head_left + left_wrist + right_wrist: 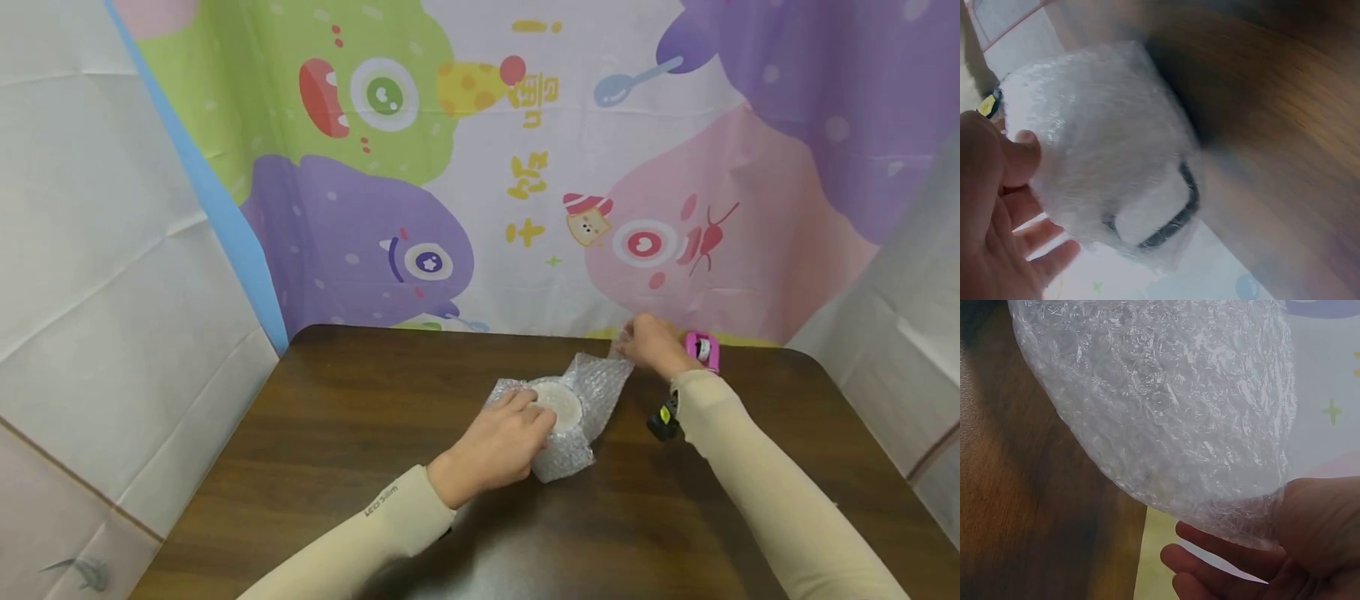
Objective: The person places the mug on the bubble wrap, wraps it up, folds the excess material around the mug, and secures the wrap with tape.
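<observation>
A white mug [561, 406] with a round top lies inside clear bubble wrap [600, 385] on the table. In the left wrist view a dark, curved, handle-like strip [1190, 203] shows through the plastic. My left hand [501, 437] holds the wrapped mug from the left, thumb and fingers around its side. Up and to the right, my right hand [654, 343] pinches a loose end of the wrap between thumb and fingers. That end stretches away from the mug, raised off the table in the right wrist view.
A pink tape dispenser [713, 358] stands beyond my right wrist, near the table's back edge. The brown wooden table [360, 400] meets a printed cartoon curtain [495, 283] behind, with pale panels [112, 250] on both sides.
</observation>
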A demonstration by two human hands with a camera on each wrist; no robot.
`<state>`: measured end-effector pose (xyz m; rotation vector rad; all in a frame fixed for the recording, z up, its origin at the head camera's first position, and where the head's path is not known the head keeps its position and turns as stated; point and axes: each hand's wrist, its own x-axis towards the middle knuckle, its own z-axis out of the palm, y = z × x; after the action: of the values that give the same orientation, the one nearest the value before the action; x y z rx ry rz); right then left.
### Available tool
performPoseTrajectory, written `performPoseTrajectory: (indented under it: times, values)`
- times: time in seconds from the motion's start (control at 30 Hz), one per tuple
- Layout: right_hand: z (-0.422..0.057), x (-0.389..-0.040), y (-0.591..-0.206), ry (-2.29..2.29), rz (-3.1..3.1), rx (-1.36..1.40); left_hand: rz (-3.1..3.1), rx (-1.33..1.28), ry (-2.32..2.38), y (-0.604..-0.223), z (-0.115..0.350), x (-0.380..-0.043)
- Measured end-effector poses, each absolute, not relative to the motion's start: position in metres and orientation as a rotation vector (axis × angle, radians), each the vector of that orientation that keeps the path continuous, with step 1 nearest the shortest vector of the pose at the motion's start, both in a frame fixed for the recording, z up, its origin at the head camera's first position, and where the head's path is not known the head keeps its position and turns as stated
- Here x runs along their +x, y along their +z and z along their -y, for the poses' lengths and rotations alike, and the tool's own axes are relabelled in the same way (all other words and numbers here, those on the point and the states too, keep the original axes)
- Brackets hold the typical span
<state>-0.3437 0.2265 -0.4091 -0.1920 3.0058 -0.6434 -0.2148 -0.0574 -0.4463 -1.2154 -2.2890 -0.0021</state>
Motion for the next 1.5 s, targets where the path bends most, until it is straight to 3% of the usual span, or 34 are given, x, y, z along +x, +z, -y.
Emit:
performPoseTrajectory:
  times: [0.47,0.9,1.5]
  values:
    - [-0.229,-0.341,-0.412,-0.756,-3.04,-0.238,2.247,-1.144,-0.027,-0.442,0.057,-0.209]
    - [-0.229,-0.334,-0.406,-0.842,-3.138,-0.401,2.319,-1.306,-0.048,-0.43,0.061,-0.209]
    - [-0.216,-0.319,-0.402,-0.996,-3.215,-0.489,2.367,-1.254,-0.098,-0.432,0.061,-0.204]
